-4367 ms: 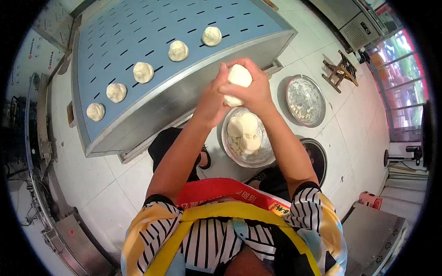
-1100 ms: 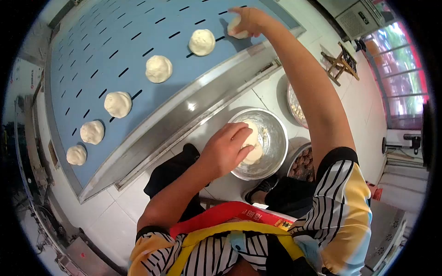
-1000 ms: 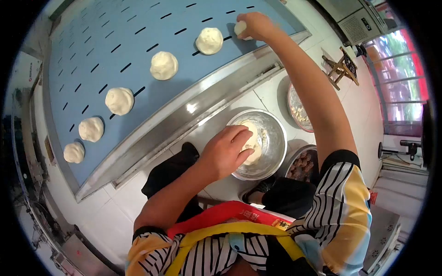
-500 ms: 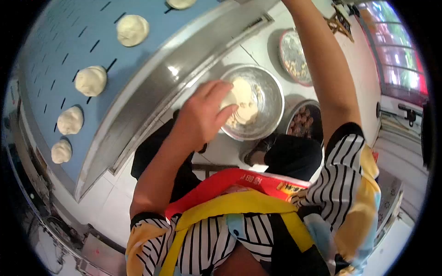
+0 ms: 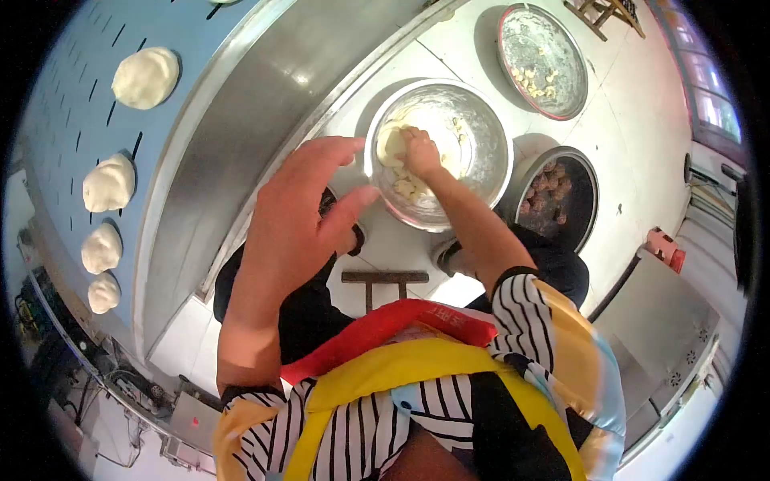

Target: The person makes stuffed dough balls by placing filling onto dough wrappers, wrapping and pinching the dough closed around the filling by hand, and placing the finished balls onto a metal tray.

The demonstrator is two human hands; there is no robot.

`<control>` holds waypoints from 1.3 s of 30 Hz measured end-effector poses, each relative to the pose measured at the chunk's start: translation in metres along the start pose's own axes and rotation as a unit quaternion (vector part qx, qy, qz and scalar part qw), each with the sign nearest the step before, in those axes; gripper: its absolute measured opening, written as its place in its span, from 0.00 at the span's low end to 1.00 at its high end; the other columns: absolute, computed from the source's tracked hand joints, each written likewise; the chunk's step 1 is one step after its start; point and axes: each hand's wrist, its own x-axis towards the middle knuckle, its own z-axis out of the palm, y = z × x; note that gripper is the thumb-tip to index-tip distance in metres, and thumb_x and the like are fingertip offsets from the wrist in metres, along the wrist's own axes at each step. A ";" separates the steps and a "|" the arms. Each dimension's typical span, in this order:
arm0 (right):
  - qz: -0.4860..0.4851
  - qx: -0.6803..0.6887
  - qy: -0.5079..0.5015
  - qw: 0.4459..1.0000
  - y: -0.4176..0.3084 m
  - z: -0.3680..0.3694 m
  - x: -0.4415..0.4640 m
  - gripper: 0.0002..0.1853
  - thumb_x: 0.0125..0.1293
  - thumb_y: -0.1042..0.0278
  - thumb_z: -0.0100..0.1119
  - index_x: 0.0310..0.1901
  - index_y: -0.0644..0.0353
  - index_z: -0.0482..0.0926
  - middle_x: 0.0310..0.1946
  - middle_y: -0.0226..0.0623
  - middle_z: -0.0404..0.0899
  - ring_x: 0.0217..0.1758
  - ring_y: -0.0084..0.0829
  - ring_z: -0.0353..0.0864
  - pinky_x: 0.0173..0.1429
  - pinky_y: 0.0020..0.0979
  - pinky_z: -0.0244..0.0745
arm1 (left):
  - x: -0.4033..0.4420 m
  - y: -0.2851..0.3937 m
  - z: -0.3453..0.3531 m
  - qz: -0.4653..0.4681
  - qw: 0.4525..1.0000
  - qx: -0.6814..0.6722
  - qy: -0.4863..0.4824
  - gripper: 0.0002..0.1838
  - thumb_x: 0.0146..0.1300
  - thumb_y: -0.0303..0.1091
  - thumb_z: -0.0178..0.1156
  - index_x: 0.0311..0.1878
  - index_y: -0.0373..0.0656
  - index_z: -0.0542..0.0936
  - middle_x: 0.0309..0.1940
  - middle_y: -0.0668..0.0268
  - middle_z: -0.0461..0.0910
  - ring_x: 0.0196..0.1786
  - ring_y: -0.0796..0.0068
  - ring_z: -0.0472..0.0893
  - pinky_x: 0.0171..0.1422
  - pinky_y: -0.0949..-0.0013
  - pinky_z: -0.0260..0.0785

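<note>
A metal bowl (image 5: 504,172) stands on the floor in front of me, with flat pale dough rounds (image 5: 390,144) and small dough pieces (image 5: 411,189) inside. My right hand (image 5: 419,152) reaches into it, its fingers closed at the edge of a dough round. My fingers partly cover that round. Left of the bowl's rim, my left hand (image 5: 301,204) hangs with thumb and fingers apart and nothing between them. Several plump dough balls, one of them a large dough ball (image 5: 145,78), sit on the slotted blue belt at the left.
A metal-sided conveyor (image 5: 241,104) runs along my left. A floured red-rimmed basin (image 5: 553,60) with dough bits lies beyond the bowl. To its near side, a pot (image 5: 589,192) holds brownish filling balls (image 5: 545,192). A wooden stool (image 5: 385,277) is between my legs.
My right hand has come down from the far upper side into the bowl. My left hand has drawn back from over the bowl to its left. The view has shifted, and the belt's dough balls appear lower.
</note>
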 end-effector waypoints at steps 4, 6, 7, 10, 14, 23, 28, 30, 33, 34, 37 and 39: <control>0.107 -0.022 0.031 0.993 -0.027 0.010 -0.003 0.29 0.53 0.59 0.67 0.57 0.53 0.71 0.54 0.37 0.72 0.59 0.38 0.69 0.57 0.46 0.68 | 0.011 0.005 0.008 0.012 1.000 0.022 -0.018 0.21 0.55 0.30 0.64 0.53 0.42 0.76 0.45 0.57 0.80 0.48 0.60 0.80 0.53 0.65 0.71; 0.125 -0.026 0.026 0.991 -0.027 0.018 -0.002 0.24 0.57 0.60 0.62 0.56 0.52 0.71 0.51 0.36 0.73 0.58 0.37 0.70 0.56 0.47 0.68 | 0.016 0.005 0.013 0.012 0.999 0.019 -0.036 0.21 0.55 0.32 0.64 0.53 0.42 0.76 0.46 0.57 0.79 0.49 0.58 0.79 0.54 0.64 0.70; 0.097 -0.044 0.037 0.994 -0.015 0.033 0.003 0.18 0.62 0.64 0.52 0.54 0.56 0.72 0.48 0.37 0.74 0.55 0.40 0.71 0.53 0.47 0.68 | 0.017 0.005 0.017 0.018 0.998 0.032 -0.047 0.20 0.56 0.33 0.64 0.53 0.42 0.76 0.47 0.56 0.79 0.50 0.58 0.79 0.55 0.63 0.70; -0.049 0.016 0.121 0.991 -0.002 0.039 -0.005 0.14 0.62 0.68 0.47 0.46 0.62 0.76 0.45 0.43 0.75 0.51 0.43 0.73 0.51 0.44 0.67 | 0.025 0.009 0.025 0.039 0.996 0.030 -0.080 0.21 0.59 0.39 0.63 0.54 0.42 0.74 0.51 0.56 0.76 0.53 0.57 0.77 0.57 0.59 0.69; -0.017 0.398 0.028 0.917 0.005 0.022 -0.030 0.13 0.63 0.67 0.54 0.48 0.59 0.77 0.45 0.47 0.77 0.46 0.37 0.78 0.49 0.38 0.73 | 0.037 0.008 0.035 0.033 0.995 0.032 -0.093 0.22 0.61 0.41 0.61 0.55 0.40 0.74 0.53 0.54 0.75 0.54 0.56 0.77 0.58 0.60 0.69; 0.015 0.824 0.025 0.566 -0.025 -0.209 -0.121 0.14 0.67 0.70 0.51 0.51 0.67 0.69 0.45 0.42 0.77 0.48 0.30 0.80 0.52 0.30 0.78 | 0.056 -0.010 0.074 -0.116 0.922 -0.370 0.004 0.32 0.69 0.51 0.52 0.65 0.34 0.64 0.57 0.52 0.73 0.60 0.62 0.73 0.66 0.61 0.64; -0.024 0.560 0.133 0.818 -0.050 -0.257 -0.147 0.15 0.66 0.66 0.56 0.50 0.65 0.70 0.40 0.40 0.79 0.44 0.23 0.79 0.41 0.24 0.75 | 0.009 0.027 0.097 -0.141 0.660 -0.729 -0.112 0.28 0.69 0.49 0.52 0.62 0.37 0.67 0.53 0.60 0.75 0.52 0.66 0.77 0.58 0.64 0.69; -0.068 0.589 0.109 0.798 -0.061 -0.269 -0.171 0.15 0.64 0.66 0.60 0.48 0.64 0.71 0.34 0.37 0.81 0.37 0.20 0.79 0.35 0.22 0.71 | 0.001 0.040 0.106 -0.127 0.735 -0.663 -0.055 0.24 0.70 0.45 0.52 0.61 0.36 0.67 0.53 0.59 0.75 0.53 0.67 0.76 0.58 0.65 0.70; -0.047 0.567 0.110 0.815 -0.066 -0.289 -0.196 0.15 0.61 0.67 0.63 0.47 0.64 0.75 0.29 0.34 0.82 0.29 0.19 0.78 0.33 0.22 0.71 | -0.008 0.056 0.101 -0.089 0.830 -0.549 -0.042 0.26 0.72 0.45 0.47 0.64 0.35 0.64 0.57 0.57 0.72 0.59 0.65 0.73 0.65 0.61 0.64; -0.031 0.558 0.102 0.823 -0.063 -0.292 -0.202 0.15 0.61 0.67 0.63 0.46 0.65 0.76 0.29 0.34 0.82 0.29 0.19 0.78 0.33 0.21 0.71 | -0.012 0.062 0.100 -0.099 0.732 -0.670 -0.074 0.25 0.71 0.43 0.49 0.64 0.36 0.64 0.57 0.57 0.72 0.60 0.65 0.72 0.66 0.61 0.63; -0.033 0.564 0.115 0.817 -0.050 -0.283 -0.207 0.15 0.59 0.65 0.65 0.44 0.65 0.77 0.27 0.32 0.81 0.28 0.19 0.78 0.31 0.21 0.71 | -0.020 0.073 0.112 -0.134 0.702 -0.699 -0.039 0.21 0.68 0.34 0.53 0.62 0.36 0.67 0.54 0.57 0.74 0.57 0.63 0.74 0.60 0.63 0.68; -0.039 0.570 0.135 0.810 -0.047 -0.276 -0.211 0.15 0.59 0.64 0.65 0.43 0.65 0.78 0.26 0.30 0.80 0.28 0.19 0.78 0.32 0.22 0.71 | -0.019 0.075 0.118 -0.163 0.805 -0.570 0.004 0.20 0.66 0.31 0.55 0.59 0.36 0.70 0.49 0.58 0.77 0.53 0.63 0.77 0.55 0.63 0.72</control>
